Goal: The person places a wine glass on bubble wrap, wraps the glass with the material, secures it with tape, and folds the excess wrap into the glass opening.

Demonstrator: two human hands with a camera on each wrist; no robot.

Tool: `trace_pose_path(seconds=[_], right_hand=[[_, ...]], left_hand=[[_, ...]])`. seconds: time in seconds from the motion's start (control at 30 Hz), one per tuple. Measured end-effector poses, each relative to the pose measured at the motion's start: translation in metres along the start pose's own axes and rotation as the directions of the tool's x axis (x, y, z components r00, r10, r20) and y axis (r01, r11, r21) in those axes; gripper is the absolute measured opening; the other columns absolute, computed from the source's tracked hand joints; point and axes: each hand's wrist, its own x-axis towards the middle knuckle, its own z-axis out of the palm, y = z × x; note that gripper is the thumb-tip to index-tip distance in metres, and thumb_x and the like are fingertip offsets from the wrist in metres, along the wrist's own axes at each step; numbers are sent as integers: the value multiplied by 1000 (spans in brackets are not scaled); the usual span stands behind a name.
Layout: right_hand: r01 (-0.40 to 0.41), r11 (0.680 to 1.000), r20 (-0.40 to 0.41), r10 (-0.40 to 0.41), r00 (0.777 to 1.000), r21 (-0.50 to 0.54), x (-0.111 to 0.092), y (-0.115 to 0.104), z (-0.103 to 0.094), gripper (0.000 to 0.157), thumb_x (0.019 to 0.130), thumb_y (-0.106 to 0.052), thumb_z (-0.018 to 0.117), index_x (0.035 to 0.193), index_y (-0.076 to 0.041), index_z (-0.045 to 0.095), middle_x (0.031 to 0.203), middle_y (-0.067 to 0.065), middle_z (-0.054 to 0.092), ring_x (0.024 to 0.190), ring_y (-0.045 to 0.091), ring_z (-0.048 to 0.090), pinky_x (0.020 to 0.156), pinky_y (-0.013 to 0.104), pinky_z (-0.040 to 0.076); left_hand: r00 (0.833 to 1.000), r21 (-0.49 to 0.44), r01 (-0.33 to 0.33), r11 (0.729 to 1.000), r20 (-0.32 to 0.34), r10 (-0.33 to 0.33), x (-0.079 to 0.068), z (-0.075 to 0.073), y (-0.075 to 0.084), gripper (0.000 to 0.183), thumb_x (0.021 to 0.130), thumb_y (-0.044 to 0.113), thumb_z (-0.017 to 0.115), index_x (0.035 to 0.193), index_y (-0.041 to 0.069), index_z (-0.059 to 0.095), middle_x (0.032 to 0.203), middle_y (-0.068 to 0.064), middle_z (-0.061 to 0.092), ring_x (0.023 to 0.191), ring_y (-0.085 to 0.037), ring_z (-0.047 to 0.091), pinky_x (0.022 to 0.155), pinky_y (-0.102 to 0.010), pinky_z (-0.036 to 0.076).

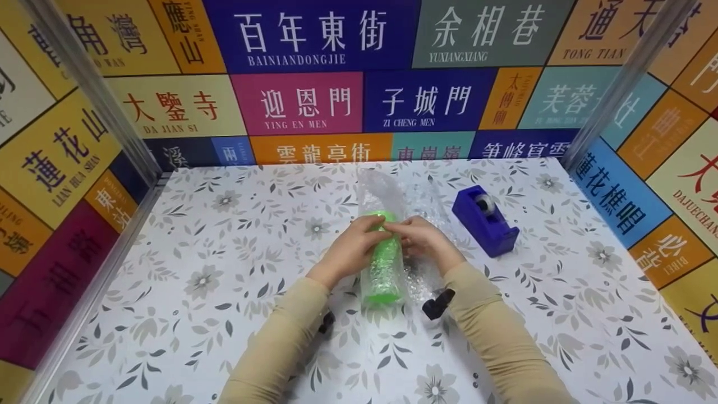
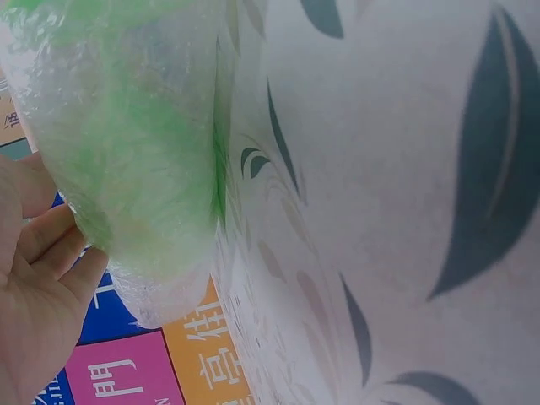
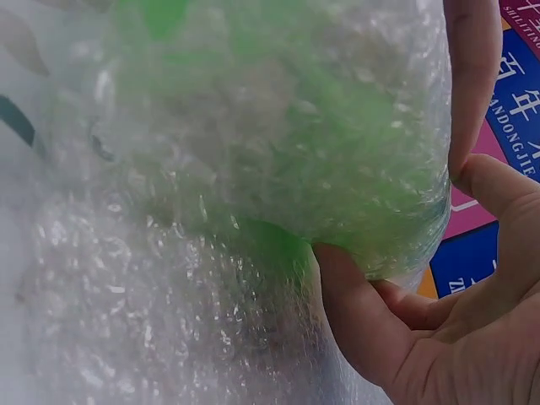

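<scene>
A green cylinder-shaped object (image 1: 385, 275) lies on the table, covered by clear bubble wrap (image 1: 378, 188); the layers blur what exactly it is. From the left side, my left hand (image 1: 353, 247) holds the wrapped roll near its upper part. The left wrist view shows that hand's fingers (image 2: 59, 245) bent against the wrap. My right hand (image 1: 423, 238) pinches the bubble wrap at the roll's upper right. In the right wrist view its thumb and fingers (image 3: 363, 304) grip the plastic close to the green object. More loose bubble wrap (image 1: 423, 280) spreads under and beside the right hand.
A blue-purple tape dispenser (image 1: 487, 221) with a roll of tape stands right of the wrap. The table (image 1: 202, 336) has a floral-patterned cover. Panels with colourful printed signs (image 1: 305, 104) enclose the back and both sides.
</scene>
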Motion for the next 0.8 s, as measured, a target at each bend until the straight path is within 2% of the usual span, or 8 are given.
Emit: trace_pose_path(seconds=[0.13, 0.27, 0.37, 0.47, 0.57, 0.67, 0.77, 0.8], right_hand=[[21, 1000, 23, -20, 1000, -21, 2, 4, -6, 36, 90, -32, 72, 102, -1, 58, 84, 6, 68, 78, 17, 69, 74, 30, 58], [8, 1000, 21, -8, 1000, -14, 11, 11, -14, 48, 86, -34, 75, 112, 2, 56, 93, 12, 70, 84, 23, 70, 79, 35, 59], [-14, 1000, 7, 14, 1000, 1, 15, 13, -16, 54, 88, -32, 73, 120, 6, 52, 99, 14, 68, 88, 25, 69, 83, 38, 58], [-29, 999, -1, 29, 1000, 42, 20, 18, -18, 58, 88, -30, 72, 125, 8, 49, 104, 17, 66, 91, 27, 68, 85, 39, 58], [-43, 996, -7, 44, 999, 84, 25, 22, -21, 57, 88, -29, 73, 125, 8, 50, 106, 17, 65, 92, 27, 68, 84, 40, 58], [-43, 996, -26, 45, 999, 79, 23, 23, -20, 54, 88, -29, 72, 124, 6, 51, 106, 16, 67, 92, 25, 68, 84, 39, 58], [-21, 997, -24, 23, 999, 76, 16, 21, -19, 54, 89, -29, 72, 123, 6, 50, 104, 15, 67, 90, 24, 68, 83, 38, 58], [-14, 997, -26, 16, 1000, 72, 13, 20, -18, 54, 89, -29, 71, 124, 7, 49, 104, 15, 67, 89, 24, 68, 83, 38, 58]], left_hand=[[1000, -16, 20, 1000, 18, -20, 1, -4, -1, 38, 96, 0, 58, 131, 12, 65, 143, -16, 51, 134, -29, 44, 115, -38, 33], [999, -30, 50, 998, -11, -50, -2, -7, -5, 37, 97, 4, 58, 133, 11, 64, 141, -16, 53, 131, -30, 47, 113, -40, 35], [994, -59, 98, 993, -49, -101, -5, -9, -9, 34, 98, 7, 60, 131, 7, 64, 137, -16, 55, 128, -32, 50, 111, -41, 38], [979, -116, 183, 976, -68, -191, -6, -9, -12, 36, 98, 12, 63, 133, 5, 61, 134, -15, 57, 126, -31, 52, 109, -41, 39], [955, -188, 275, 943, -63, -291, -7, -8, -16, 41, 98, 18, 64, 136, 4, 58, 134, -14, 58, 124, -30, 54, 108, -40, 41], [925, -273, 348, 897, -56, -376, -7, -7, -18, 46, 97, 20, 65, 138, 2, 55, 134, -16, 58, 121, -31, 57, 102, -41, 47], [883, -380, 421, 824, -36, -468, -6, -4, -18, 50, 96, 21, 67, 138, -1, 54, 133, -20, 58, 117, -35, 59, 97, -41, 51], [863, -422, 450, 787, -21, -505, -6, -4, -18, 52, 95, 22, 68, 139, -1, 53, 133, -21, 58, 116, -36, 60, 96, -41, 52]])
